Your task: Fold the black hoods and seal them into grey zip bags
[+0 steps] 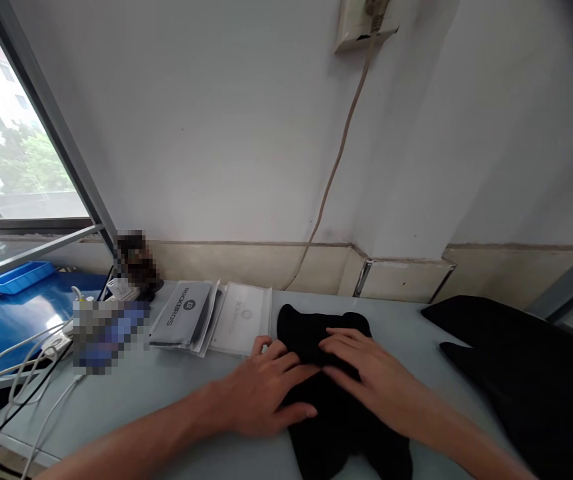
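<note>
A black piece of fabric (326, 413), perhaps a garment, lies on the grey tabletop (176, 413) before me. My left hand (276, 387) rests across its left side, fingers stretched out and thumb spread. From the right, my right hand (361, 367) lies on the upper part of the same cloth with its fingers extended. The fingertips of both hands come close together near the middle of the fabric. Beyond my left hand are a packed plastic pouch with a grey insert marked ROCKBROS (186, 313) and a paler frosted pouch (241, 317), side by side.
More black fabric (531, 367) spreads over the right side of the table. At the left lie white cables (41, 353), a blurred-out blue item (116, 333) and a blue tray (21, 277). A cord (339, 160) hangs from the wall socket (361, 27). Metal frame bars stand at both sides.
</note>
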Demonstrator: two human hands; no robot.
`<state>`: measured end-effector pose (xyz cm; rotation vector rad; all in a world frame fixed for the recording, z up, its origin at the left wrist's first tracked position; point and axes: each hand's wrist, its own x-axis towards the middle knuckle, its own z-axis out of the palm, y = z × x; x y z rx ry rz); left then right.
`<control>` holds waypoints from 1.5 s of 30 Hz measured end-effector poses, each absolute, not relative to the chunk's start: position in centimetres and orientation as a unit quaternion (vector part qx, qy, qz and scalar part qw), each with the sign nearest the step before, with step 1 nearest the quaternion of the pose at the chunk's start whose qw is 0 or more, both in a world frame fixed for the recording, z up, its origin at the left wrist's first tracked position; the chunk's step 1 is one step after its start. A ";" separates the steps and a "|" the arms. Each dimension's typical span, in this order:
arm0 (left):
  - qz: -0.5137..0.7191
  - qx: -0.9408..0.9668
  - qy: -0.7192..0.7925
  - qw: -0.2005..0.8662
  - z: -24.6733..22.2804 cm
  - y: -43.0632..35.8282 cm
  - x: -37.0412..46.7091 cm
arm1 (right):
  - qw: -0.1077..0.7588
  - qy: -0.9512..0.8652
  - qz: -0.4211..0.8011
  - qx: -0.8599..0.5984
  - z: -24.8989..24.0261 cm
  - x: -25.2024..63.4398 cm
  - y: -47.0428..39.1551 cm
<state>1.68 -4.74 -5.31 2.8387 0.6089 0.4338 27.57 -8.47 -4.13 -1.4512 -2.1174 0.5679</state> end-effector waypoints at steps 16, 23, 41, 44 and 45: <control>0.179 0.933 0.164 0.267 -3.2 -7.8 1.9 | 0.504 -0.409 0.178 -0.739 -5.8 35.5 -3.4; 0.134 0.933 0.144 0.303 -3.6 -7.3 1.9 | 0.204 -0.648 0.029 -0.734 -7.9 35.5 -4.1; 0.201 0.888 0.352 0.218 -3.9 -3.6 1.3 | 0.262 -0.657 0.268 -0.654 -6.2 33.1 -4.9; 0.202 0.887 0.371 0.187 -3.9 -3.5 1.3 | 0.376 -0.593 0.306 -0.643 -5.9 33.4 -4.5; 0.196 0.890 0.373 0.172 -3.9 -3.4 1.4 | 0.396 -0.574 0.297 -0.652 -5.9 33.6 -4.3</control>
